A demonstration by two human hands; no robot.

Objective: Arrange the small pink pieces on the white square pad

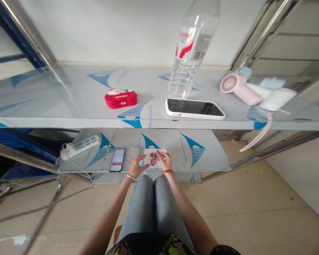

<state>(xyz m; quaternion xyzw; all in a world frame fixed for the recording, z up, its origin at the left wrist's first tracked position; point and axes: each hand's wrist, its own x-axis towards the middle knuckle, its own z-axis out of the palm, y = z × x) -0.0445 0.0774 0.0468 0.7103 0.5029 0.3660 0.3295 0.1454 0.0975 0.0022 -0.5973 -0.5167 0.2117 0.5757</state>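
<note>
On the lower steel shelf (pixel 207 161), just past my knees, lies a small clear plastic bag (pixel 149 157) holding a cluster of dark red beads (pixel 154 159). My left hand (pixel 136 167) pinches the bag's left edge. My right hand (pixel 166 162) grips its right side, fingertips on the beads. A silver bracelet is on my left wrist and an orange band on my right. Both hands are small and far off, so the exact finger grip is hard to make out.
A second clear bag (pixel 133 153) and a blurred card (pixel 118 159) lie left of my hands, with a white power strip (pixel 79 145) further left. The upper shelf carries a red case (pixel 121 98), a phone (pixel 194 108), a water bottle (pixel 190 49) and pink hand fans (pixel 241 88).
</note>
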